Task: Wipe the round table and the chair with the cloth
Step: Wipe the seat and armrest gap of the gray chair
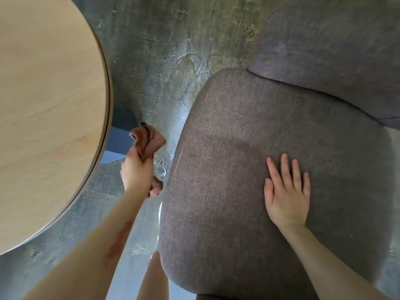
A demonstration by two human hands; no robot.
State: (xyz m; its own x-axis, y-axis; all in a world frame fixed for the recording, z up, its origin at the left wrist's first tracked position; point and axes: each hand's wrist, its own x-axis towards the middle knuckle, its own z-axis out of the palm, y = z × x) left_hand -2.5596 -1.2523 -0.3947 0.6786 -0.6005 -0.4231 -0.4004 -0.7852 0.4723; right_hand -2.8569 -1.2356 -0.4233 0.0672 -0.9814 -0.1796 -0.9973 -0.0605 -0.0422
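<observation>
Your left hand [137, 172] gripped the bunched cloth [147, 138] in the air between the round table [54, 105] and the chair [227, 169], touching neither. Your right hand [285, 191] lay flat, fingers straight, on the seat. Held so loosely bundled, the cloth risked wiping only a narrow strip or slipping from your fist.

A strip of bare floor [164, 40] runs between the table [49, 105] and the chair seat [249, 169]. The left hand [136, 172], gripping the cloth [149, 139], occupies this strip at its narrow part. To that hand's left, the table edge bounds the gap; just right of it, the seat edge. Ahead of the left hand the strip widens to open floor. The right hand [285, 191] lies flat on the seat, with bare fabric on all sides. Ahead of it, the backrest [335, 50] blocks passage.
</observation>
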